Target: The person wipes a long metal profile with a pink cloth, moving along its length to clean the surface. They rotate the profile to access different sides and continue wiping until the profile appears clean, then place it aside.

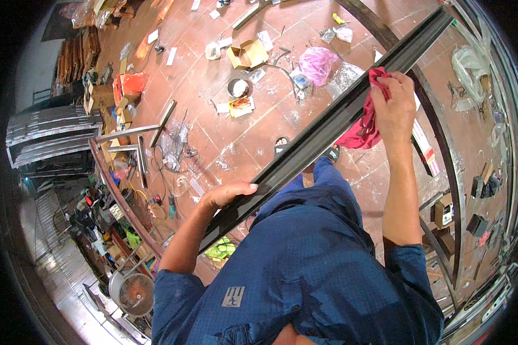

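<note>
A long black metal profile (313,141) slants across in front of my body, from the lower left up to the far right. Around its lower left part my left hand (231,194) is closed, the thumb lying on top and the other fingers hidden beneath. Higher up, my right hand (396,103) grips a crumpled dark red cloth (365,123) and presses it against the profile's near edge. Part of the cloth hangs down below the profile.
A dark curved-looking metal bar (443,132) runs along the right. On the tiled floor lie an open cardboard box (247,54), a pink plastic bag (318,64), a round tin (238,87) and scraps. A fan (133,293) and cluttered tools stand at left.
</note>
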Motion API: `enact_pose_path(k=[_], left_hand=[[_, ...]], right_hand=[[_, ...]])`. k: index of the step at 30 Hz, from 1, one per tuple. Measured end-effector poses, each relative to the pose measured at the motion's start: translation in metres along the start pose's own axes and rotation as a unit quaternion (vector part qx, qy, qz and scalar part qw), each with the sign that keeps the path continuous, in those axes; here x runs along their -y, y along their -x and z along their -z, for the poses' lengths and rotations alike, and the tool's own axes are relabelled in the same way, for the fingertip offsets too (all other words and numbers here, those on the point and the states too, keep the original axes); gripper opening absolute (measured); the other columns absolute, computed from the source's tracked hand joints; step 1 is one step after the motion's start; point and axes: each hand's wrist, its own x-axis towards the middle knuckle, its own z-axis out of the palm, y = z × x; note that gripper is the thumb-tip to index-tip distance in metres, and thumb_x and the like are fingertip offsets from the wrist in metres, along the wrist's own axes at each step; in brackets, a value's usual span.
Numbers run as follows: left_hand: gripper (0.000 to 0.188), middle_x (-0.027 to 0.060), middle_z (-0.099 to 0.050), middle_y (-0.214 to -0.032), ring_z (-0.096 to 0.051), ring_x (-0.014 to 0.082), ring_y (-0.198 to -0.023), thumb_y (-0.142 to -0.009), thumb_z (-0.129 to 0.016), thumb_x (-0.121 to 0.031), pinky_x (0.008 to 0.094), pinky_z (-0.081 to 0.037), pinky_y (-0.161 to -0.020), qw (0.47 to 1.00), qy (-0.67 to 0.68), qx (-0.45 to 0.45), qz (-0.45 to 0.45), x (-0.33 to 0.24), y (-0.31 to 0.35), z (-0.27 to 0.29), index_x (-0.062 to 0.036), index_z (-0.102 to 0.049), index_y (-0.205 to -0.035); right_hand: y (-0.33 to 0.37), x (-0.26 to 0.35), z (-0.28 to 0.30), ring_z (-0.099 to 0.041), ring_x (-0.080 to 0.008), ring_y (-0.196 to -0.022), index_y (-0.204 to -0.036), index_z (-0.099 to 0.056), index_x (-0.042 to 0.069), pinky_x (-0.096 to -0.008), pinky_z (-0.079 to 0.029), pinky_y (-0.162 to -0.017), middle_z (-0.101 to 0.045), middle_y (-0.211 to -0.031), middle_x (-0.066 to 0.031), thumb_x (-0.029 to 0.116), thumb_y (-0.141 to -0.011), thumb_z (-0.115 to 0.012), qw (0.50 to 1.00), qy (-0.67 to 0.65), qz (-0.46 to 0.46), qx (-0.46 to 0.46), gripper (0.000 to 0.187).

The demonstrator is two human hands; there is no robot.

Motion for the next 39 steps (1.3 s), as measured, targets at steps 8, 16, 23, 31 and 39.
enact_pose_path(k=[8,16,23,31,39], left_hand=[[0.074,0.0113,-0.076,-0.096,-0.074,0.0203,-0.083,-0.102,-0.053,-0.073,0.0366,-0.062,-0.073,0.999,-0.026,-0.028,-0.036,-0.076,-0.016,-0.041,-0.0032,-0.071,-0.122],[0.109,0.0129,-0.074,-0.119,-0.074,0.0221,-0.107,-0.094,-0.034,-0.092,0.0419,-0.061,-0.09,0.992,0.017,0.06,-0.109,-0.057,-0.061,-0.022,-0.0015,-0.056,-0.151],[0.067,0.0046,-0.067,-0.124,-0.059,0.0184,-0.115,-0.108,-0.046,-0.063,0.0382,-0.046,-0.105,0.982,-0.124,-0.107,-0.088,0.172,-0.008,0.075,-0.0046,-0.065,-0.135],[0.07,0.0094,-0.073,-0.126,-0.063,0.021,-0.117,-0.097,-0.071,-0.059,0.0406,-0.05,-0.102,0.933,-0.257,-0.248,-0.046,0.208,0.078,0.04,-0.0084,-0.062,-0.145],[0.07,0.0216,-0.072,-0.126,-0.065,0.0299,-0.118,-0.104,-0.059,-0.061,0.0434,-0.049,-0.105,0.929,-0.302,-0.175,-0.124,0.149,0.04,0.036,-0.0035,-0.062,-0.144]], right_hand=[[0.048,0.065,-0.007,-0.073,-0.0336,-0.097,-0.09,-0.072,0.006,-0.0442,-0.06,-0.082,-0.072,-0.108,-0.0136,0.016,-0.084,-0.079,0.988,-0.023,0.055,0.14,0.013],[0.017,0.013,-0.016,-0.07,-0.0378,-0.098,-0.1,-0.07,0.007,-0.0481,-0.057,-0.083,-0.067,-0.111,-0.0146,0.015,-0.091,-0.073,0.995,-0.024,0.011,0.101,0.012],[-0.025,-0.046,-0.035,-0.067,-0.038,-0.11,-0.111,-0.069,0.002,-0.0442,-0.053,-0.097,-0.068,-0.118,-0.018,0.014,-0.092,-0.072,0.996,-0.029,0.023,0.078,0.023],[-0.031,-0.043,-0.04,-0.065,-0.0375,-0.116,-0.114,-0.07,0.003,-0.0445,-0.052,-0.099,-0.066,-0.126,-0.0164,0.016,-0.099,-0.068,0.998,-0.004,0.003,0.069,0.02],[0.0,0.038,-0.059,-0.068,-0.0385,-0.114,-0.109,-0.071,0.001,-0.0443,-0.054,-0.096,-0.068,-0.128,-0.0169,0.014,-0.099,-0.07,0.993,0.011,0.049,0.105,0.016]])
